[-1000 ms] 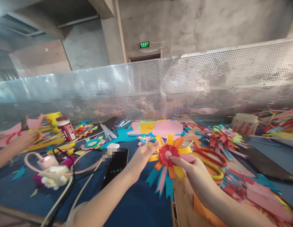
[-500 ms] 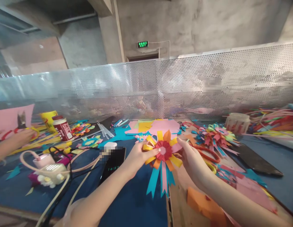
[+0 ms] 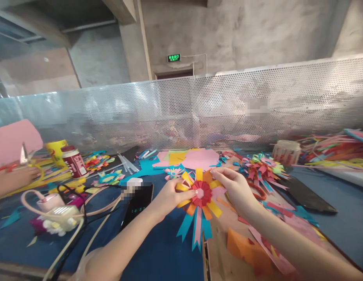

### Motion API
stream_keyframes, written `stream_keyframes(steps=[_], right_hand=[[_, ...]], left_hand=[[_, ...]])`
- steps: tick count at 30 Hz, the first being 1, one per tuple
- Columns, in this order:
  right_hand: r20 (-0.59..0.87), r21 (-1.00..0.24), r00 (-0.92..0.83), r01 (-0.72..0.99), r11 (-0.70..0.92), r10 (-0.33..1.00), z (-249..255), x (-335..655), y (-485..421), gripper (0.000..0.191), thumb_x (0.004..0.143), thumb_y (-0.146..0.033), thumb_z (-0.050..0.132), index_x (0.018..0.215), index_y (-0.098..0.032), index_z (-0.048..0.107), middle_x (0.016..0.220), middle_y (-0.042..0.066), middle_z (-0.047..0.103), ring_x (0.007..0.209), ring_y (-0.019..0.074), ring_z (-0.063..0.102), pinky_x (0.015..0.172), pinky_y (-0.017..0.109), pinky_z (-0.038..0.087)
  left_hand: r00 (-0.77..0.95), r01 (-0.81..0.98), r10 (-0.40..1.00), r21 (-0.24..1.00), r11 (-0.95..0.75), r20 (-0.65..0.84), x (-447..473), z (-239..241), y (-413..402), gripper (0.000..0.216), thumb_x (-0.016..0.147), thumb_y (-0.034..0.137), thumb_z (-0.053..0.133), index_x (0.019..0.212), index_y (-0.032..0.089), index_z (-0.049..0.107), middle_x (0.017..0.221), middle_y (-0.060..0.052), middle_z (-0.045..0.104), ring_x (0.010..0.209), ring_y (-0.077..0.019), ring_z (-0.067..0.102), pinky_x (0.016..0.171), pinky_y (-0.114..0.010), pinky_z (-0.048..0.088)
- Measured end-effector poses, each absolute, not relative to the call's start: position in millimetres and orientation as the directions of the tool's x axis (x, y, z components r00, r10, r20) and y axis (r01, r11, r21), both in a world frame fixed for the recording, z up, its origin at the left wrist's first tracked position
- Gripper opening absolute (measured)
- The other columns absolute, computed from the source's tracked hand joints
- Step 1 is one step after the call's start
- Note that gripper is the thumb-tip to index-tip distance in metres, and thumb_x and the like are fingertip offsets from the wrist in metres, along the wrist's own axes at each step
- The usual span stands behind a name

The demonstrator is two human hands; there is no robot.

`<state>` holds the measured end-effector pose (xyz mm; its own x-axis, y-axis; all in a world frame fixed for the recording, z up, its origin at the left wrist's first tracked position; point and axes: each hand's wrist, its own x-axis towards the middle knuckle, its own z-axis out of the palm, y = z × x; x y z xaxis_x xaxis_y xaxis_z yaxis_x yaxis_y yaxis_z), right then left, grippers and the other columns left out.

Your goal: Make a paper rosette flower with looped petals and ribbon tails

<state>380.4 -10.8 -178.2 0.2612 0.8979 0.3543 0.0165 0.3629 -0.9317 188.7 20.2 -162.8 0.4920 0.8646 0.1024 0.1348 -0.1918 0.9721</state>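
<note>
Between my two hands is a paper flower [image 3: 202,194] with a red pleated middle, a pink centre, yellow and orange petals, and blue and pink tails hanging down. My left hand [image 3: 168,198] grips it from the left, thumb pressed on the centre and fingers behind. At the upper right, my right hand [image 3: 232,185] pinches an orange petal [image 3: 208,175] between thumb and fingertips. Behind the flower lies a smaller pink and blue paper flower [image 3: 173,172]. An orange paper piece [image 3: 245,246] rests on the board below my right forearm.
At left, another person's hand [image 3: 15,179] holds scissors [image 3: 24,156] by a pink sheet [image 3: 17,140]. Nearby are a glue bottle [image 3: 74,162], cables, a power bank [image 3: 62,218] and a phone [image 3: 137,207]. A layered paper flower [image 3: 263,168] and dark phone [image 3: 312,195] lie right.
My right hand has shifted from the flower's right side up to its upper orange petal. My left hand keeps its hold. At left, the other person's scissors have moved slightly left.
</note>
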Motion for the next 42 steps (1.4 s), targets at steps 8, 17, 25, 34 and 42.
stream_keyframes(steps=[8,17,25,34,42], right_hand=[[0.401,-0.884,0.194,0.338,0.322,0.895,-174.4,387.9,-4.9,0.045,0.089,-0.049,0.036,0.099,-0.016,0.066,0.095,0.008,0.068,0.084,0.0188,0.062,0.068,0.027,0.046],[0.262,-0.183,0.149,0.978,-0.102,0.953,-198.7,464.4,16.8,0.017,0.076,-0.025,0.06,0.066,-0.013,0.068,0.084,0.02,0.065,0.098,0.0353,0.055,0.078,0.042,0.04],[0.222,-0.011,0.136,0.991,-0.137,0.966,-195.1,485.3,20.8,0.028,0.073,-0.042,0.064,0.07,-0.014,0.066,0.082,0.016,0.066,0.086,0.0312,0.06,0.072,0.038,0.041],[0.143,-0.054,0.086,0.995,-0.079,0.986,-187.2,473.9,12.0,0.035,0.062,-0.051,0.064,0.05,-0.019,0.055,0.06,0.008,0.061,0.057,0.0235,0.059,0.048,0.029,0.035],[0.187,-0.151,0.171,0.978,-0.144,0.967,-177.2,484.5,18.8,0.034,0.062,-0.044,0.063,0.045,-0.022,0.044,0.05,0.006,0.055,0.05,0.0205,0.053,0.046,0.029,0.029]], left_hand=[[0.462,0.079,0.881,0.985,-0.154,0.101,187.2,-164.2,22.6,0.027,0.066,0.029,0.072,0.089,0.016,0.063,0.088,-0.005,0.066,0.082,-0.0181,0.061,0.073,-0.029,0.046],[0.373,-0.096,0.922,0.993,-0.073,0.104,185.8,-166.1,33.9,0.028,0.065,0.028,0.073,0.088,0.014,0.063,0.088,-0.007,0.066,0.08,-0.0176,0.062,0.072,-0.027,0.047],[0.365,-0.11,0.921,0.989,-0.1,0.134,182.2,-165.2,38.8,0.028,0.067,0.029,0.072,0.089,0.014,0.065,0.088,-0.007,0.067,0.081,-0.0186,0.062,0.073,-0.027,0.048],[0.369,-0.089,0.92,0.99,-0.11,0.135,181.9,-166.9,42.8,0.027,0.068,0.03,0.071,0.088,0.014,0.063,0.085,-0.006,0.066,0.08,-0.0178,0.061,0.073,-0.028,0.047],[0.365,-0.073,0.919,0.989,-0.132,0.15,183.1,-165.3,45.5,0.027,0.067,0.031,0.07,0.088,0.014,0.063,0.086,-0.006,0.067,0.081,-0.0174,0.061,0.072,-0.026,0.047]])
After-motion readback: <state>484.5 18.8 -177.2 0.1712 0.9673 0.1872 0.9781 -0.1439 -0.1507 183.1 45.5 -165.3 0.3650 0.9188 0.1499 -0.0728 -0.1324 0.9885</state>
